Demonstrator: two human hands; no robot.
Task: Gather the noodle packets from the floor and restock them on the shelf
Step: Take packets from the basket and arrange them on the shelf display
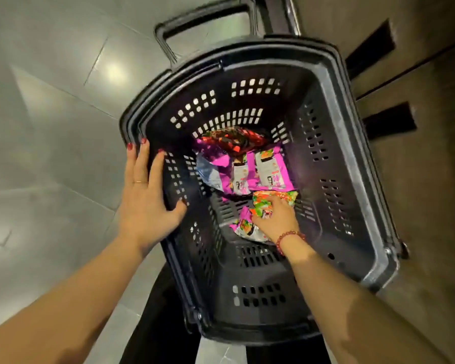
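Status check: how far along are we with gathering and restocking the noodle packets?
Done: gathering looks finished. Pink-purple foil noodle packets and a red-and-black packet lie in the black perforated plastic basket, and none show on the grey tiled floor. In hand: the right hand grips a green-and-orange packet inside the basket, and the left hand rests flat on its rim. Left: all restocking; no packet is seen on a shelf.

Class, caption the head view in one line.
Left hand lies across black basket rim; right hand touches green noodle packet inside.
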